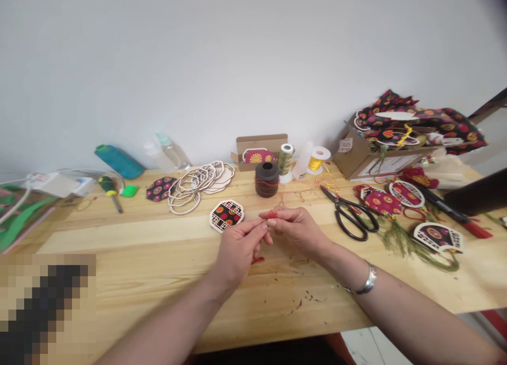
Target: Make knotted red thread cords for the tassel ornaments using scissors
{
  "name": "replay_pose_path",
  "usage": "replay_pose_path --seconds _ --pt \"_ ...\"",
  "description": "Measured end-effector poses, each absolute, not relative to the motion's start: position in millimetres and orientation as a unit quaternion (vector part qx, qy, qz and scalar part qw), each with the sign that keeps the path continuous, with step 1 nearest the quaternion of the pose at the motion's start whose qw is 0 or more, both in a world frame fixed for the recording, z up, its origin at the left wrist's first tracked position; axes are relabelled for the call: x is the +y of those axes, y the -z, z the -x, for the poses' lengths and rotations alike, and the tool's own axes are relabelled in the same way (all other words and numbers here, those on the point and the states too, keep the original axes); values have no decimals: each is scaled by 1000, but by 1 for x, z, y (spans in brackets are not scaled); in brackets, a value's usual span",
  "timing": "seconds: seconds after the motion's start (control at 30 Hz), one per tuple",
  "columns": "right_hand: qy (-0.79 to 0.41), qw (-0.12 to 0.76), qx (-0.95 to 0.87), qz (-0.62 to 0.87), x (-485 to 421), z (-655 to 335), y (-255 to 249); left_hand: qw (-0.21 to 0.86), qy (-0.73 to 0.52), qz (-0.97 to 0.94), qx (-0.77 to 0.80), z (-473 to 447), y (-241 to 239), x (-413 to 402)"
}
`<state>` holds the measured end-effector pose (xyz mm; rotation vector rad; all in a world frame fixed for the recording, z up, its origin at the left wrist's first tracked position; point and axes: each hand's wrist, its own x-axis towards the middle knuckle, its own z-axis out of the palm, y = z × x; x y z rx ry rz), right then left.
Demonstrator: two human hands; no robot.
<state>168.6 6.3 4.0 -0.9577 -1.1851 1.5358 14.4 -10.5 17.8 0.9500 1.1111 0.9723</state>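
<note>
The left hand (236,249) and right hand (299,227) meet at the fingertips, thumbs pressed to curled fingers, both pinching red cord (271,215) — it shows above the right fingertips, and a red end pokes out beneath the left hand. Just beyond the left hand lies an octagonal ornament (226,217), with pale frames (220,183) farther off. Straight beyond both hands stands a dark spool (266,188). To the right hand's right lie scissors (338,201) — past them, tasselled ornaments (382,202). Dark scraps (300,303) lie between the forearms.
</note>
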Motion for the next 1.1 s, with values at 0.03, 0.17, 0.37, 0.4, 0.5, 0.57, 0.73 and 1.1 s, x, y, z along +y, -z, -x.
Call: replay_pose_path --seconds 0.03,0.17,0.37,0.4,0.5,0.57,0.73,1.1 --pt "-628 470 -481 391 7 -169 -3 636 -423 -420 490 -15 -18 -11" --pt "-640 468 -472 385 9 -170 -1 628 -409 -435 499 -14 -18 -11" --pt "-672 482 -411 384 9 -167 -6 624 -394 -445 507 -12 -14 -11" --pt "-672 480 -408 389 9 -166 -8 625 -393 -446 506 -12 -14 -11" --pt "-661 478 -409 409 9 -166 -11 628 -398 -442 501 -12 -14 -10" --pt "-650 476 -417 420 9 -167 -11 634 -404 -434 496 -13 -16 -10" --pt "-637 470 -438 426 8 -168 -9 666 -408 -397 482 -14 -21 -10" --pt "-608 476 -461 438 9 -168 -10 685 -407 -352 491 -14 -20 -8"
